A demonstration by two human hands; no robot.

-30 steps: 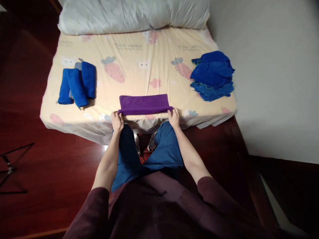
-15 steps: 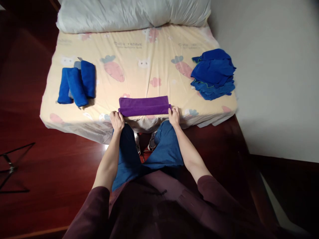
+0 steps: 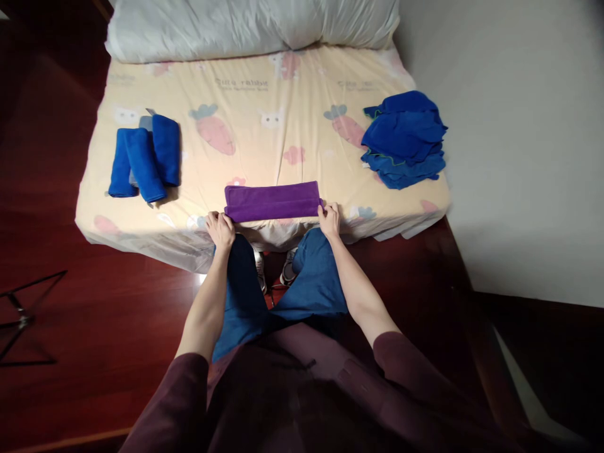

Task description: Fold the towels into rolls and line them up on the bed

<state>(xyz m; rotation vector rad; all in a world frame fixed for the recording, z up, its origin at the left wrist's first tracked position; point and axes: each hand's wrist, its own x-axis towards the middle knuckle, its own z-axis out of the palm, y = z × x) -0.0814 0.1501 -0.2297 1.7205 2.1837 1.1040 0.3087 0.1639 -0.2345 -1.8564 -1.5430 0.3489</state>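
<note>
A purple towel (image 3: pixel 272 200), folded into a long flat strip, lies along the front edge of the bed. My left hand (image 3: pixel 221 229) is closed on its near left corner, the fingertips partly hidden. At the near right corner, my right hand (image 3: pixel 329 220) pinches the cloth between thumb and fingers. The strip's near layer is folded over, and a bit of the far layer shows behind it.
Rolled blue towels (image 3: pixel 145 162) and a grey one lie on the left of the bed. Crumpled blue cloths (image 3: pixel 404 139) are piled at the right. A white quilt (image 3: pixel 250 28) lies across the back; a wall (image 3: pixel 509 151) stands at the right.
Almost nothing differs. The fingers of my left hand have shifted slightly at the towel's corner; my right hand keeps its pinch.
</note>
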